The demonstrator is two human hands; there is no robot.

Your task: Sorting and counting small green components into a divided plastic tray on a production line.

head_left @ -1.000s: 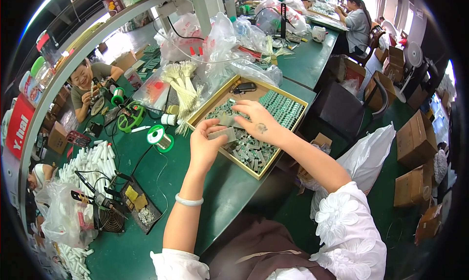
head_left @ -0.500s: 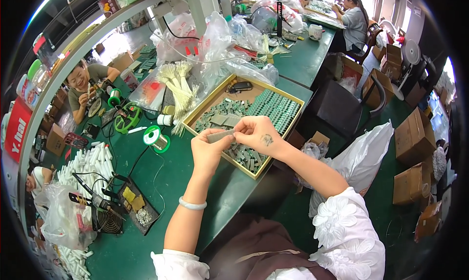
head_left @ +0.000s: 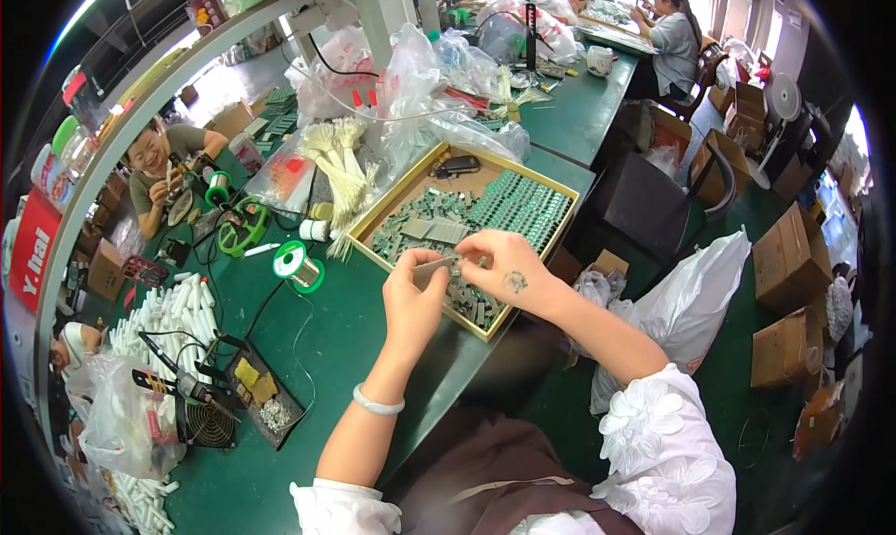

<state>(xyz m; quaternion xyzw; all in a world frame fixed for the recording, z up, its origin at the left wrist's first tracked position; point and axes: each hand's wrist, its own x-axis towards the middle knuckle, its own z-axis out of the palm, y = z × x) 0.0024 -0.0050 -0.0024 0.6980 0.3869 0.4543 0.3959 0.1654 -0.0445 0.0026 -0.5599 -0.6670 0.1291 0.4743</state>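
Over the near part of a shallow yellow-rimmed box (head_left: pixel 371 252), both my hands are raised close together. My left hand (head_left: pixel 415 288) pinches a flat grey-green circuit board strip (head_left: pixel 430 273) between thumb and fingers. Right beside it, my right hand (head_left: pixel 504 269) is closed at the strip's end, its fingertips pressed together; whether a separate small piece sits in them is too small to tell. Loose small circuit boards (head_left: pixel 474 304) lie heaped in the box below my hands, with larger flat strips (head_left: pixel 434 230) farther back. Green boards (head_left: pixel 523 208) fill the box's right side in neat rows.
A black object (head_left: pixel 457 166) lies at the box's back. Left of it are bundled pale wires (head_left: pixel 336 157), a solder spool (head_left: pixel 299 266), a soldering stand with sponge tray (head_left: pixel 266 395) and piled white tubes (head_left: pixel 173 320). A black chair (head_left: pixel 644 204) stands right; co-workers sit beyond.
Both hands have shifted slightly right and toward me. The strip, earlier stretched between them, now sits more within my left hand, with my right fingers at its end.
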